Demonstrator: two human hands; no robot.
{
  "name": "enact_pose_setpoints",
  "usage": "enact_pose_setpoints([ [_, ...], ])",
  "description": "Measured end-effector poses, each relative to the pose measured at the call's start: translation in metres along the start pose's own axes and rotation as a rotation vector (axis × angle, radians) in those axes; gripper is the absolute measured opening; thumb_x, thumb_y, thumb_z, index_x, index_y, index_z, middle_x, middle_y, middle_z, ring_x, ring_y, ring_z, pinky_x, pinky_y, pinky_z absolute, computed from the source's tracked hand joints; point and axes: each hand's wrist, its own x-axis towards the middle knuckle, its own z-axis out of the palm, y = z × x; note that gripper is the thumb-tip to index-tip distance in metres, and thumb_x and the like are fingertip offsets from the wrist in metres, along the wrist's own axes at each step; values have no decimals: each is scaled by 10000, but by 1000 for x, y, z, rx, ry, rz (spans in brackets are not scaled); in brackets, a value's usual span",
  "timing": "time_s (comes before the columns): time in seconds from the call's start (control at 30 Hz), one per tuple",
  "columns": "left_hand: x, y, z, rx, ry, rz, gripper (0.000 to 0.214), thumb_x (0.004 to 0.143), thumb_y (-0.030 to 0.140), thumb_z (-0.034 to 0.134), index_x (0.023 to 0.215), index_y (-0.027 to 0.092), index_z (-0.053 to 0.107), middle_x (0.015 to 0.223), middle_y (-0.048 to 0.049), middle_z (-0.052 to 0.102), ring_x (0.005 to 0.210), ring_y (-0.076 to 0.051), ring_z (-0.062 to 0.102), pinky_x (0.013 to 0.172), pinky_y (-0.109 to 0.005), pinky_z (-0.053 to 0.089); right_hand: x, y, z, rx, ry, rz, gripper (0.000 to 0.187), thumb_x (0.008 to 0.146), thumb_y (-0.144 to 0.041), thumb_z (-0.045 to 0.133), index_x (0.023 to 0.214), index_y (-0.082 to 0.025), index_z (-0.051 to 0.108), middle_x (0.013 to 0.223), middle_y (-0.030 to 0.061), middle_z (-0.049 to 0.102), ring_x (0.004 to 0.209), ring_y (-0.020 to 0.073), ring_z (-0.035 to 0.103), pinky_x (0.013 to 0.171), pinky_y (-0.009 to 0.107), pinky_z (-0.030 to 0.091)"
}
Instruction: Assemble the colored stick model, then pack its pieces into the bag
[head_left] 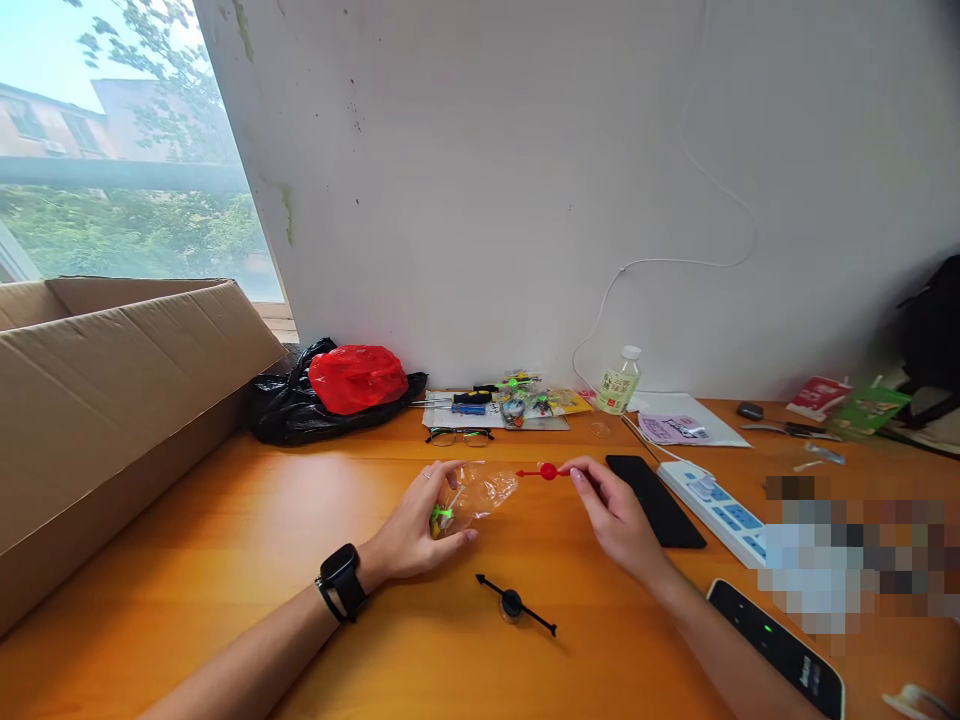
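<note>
My left hand (427,510), with a black watch (342,582) on its wrist, is closed around a clear plastic bag (486,492). Small green and yellow plastic pieces (441,516) show inside the bag near the palm. Between thumb and fingertips, my right hand (606,500) pinches one end of a red plastic arrow (548,471) with a round middle. The arrow's tip points left, close to the bag's mouth. On the table below both hands lies a black arrow spinner (511,603) with a round centre.
A large cardboard box (112,400) stands at left on the wooden table (285,510). Black and red bags (358,378), screwdrivers (471,402), eyeglasses (459,437) and a bottle (619,380) line the wall. At right lie a black phone-like slab (654,500), a power strip (712,508) and a black-screened device (776,645).
</note>
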Motion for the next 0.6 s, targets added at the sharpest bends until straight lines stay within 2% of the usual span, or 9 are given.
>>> enact_pose_setpoints([
  [0.13, -1, 3, 1, 106, 9, 62, 763, 914, 482, 737, 1557, 267, 389, 1406, -150, 559, 1250, -351, 554, 1118, -564, 449, -12, -19, 12, 19, 25, -87, 256, 1096, -419, 507, 1079, -230, 680, 1042, 74, 728, 983, 254, 693, 845, 335, 530],
  [0.27, -1, 7, 2, 197, 27, 116, 788, 908, 474, 740, 1570, 267, 367, 1402, -153, 567, 1216, -354, 554, 1086, -557, 457, -19, -35, 26, -29, -1, -256, 196, 1099, -282, 505, 1074, -238, 695, 959, 54, 689, 896, 224, 664, 815, 334, 519],
  [0.4, -1, 9, 4, 250, 44, 180, 771, 917, 462, 719, 1575, 265, 369, 1394, -158, 578, 1186, -357, 562, 1048, -544, 465, -23, -41, 34, -149, -77, -419, 271, 1088, -163, 456, 1184, -253, 693, 1002, 64, 705, 924, 244, 628, 853, 387, 491],
  [0.5, -1, 8, 6, 270, 61, 218, 764, 917, 462, 714, 1570, 259, 374, 1363, -157, 593, 1167, -356, 569, 1021, -532, 473, -27, -41, 38, -192, -93, -445, 295, 1078, -134, 457, 1254, -255, 660, 1046, 71, 715, 951, 255, 619, 866, 403, 483],
  [0.6, -2, 7, 8, 285, 84, 240, 767, 905, 454, 722, 1561, 248, 381, 1360, -157, 595, 1162, -352, 572, 1004, -521, 480, -29, -42, 41, -163, -23, -414, 205, 1062, -141, 527, 1172, -252, 660, 1014, 63, 705, 953, 253, 622, 861, 387, 497],
])
